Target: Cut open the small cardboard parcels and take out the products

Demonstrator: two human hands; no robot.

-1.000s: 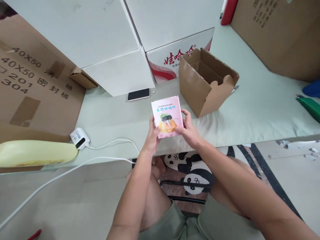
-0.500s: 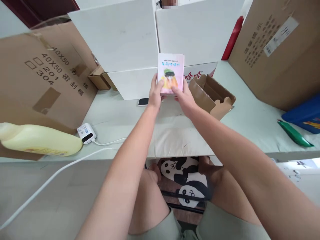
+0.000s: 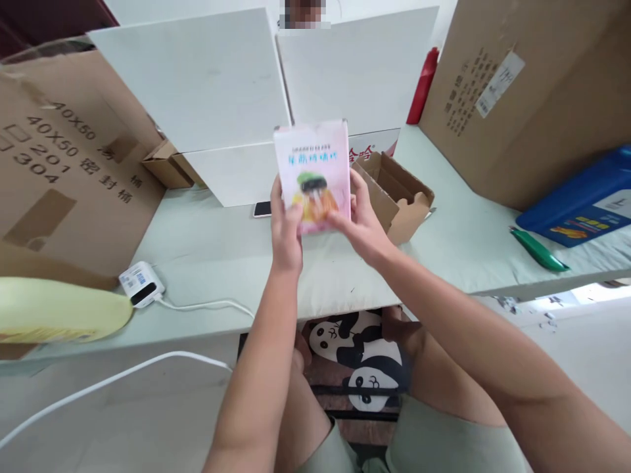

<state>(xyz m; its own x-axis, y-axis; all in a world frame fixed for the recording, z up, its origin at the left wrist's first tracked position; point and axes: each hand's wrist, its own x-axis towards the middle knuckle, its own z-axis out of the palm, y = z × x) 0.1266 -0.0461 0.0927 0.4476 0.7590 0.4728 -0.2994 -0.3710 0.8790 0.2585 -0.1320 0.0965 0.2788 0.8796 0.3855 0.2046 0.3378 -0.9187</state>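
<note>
Both hands hold a small pink product box (image 3: pixel 313 172) upright above the pale green table (image 3: pixel 473 243), its printed front facing me. My left hand (image 3: pixel 284 226) grips its lower left edge, thumb on the front. My right hand (image 3: pixel 359 220) grips its lower right edge with the fingers wrapped behind. Just right of the pink box, an open brown cardboard carton (image 3: pixel 394 190) lies on the table.
White boxes (image 3: pixel 197 85) and large brown cartons (image 3: pixel 64 157) line the back and left; another big carton (image 3: pixel 532 85) stands at the right. A phone (image 3: pixel 261 209), a white charger with cable (image 3: pixel 140 286), a yellow bottle (image 3: pixel 54 310), a green cutter (image 3: pixel 537 249) and a blue pack (image 3: pixel 582 207) lie around.
The pink box has been lifted from low over the table's front edge and now sits higher and closer to me. Both hands kept their grip throughout.
</note>
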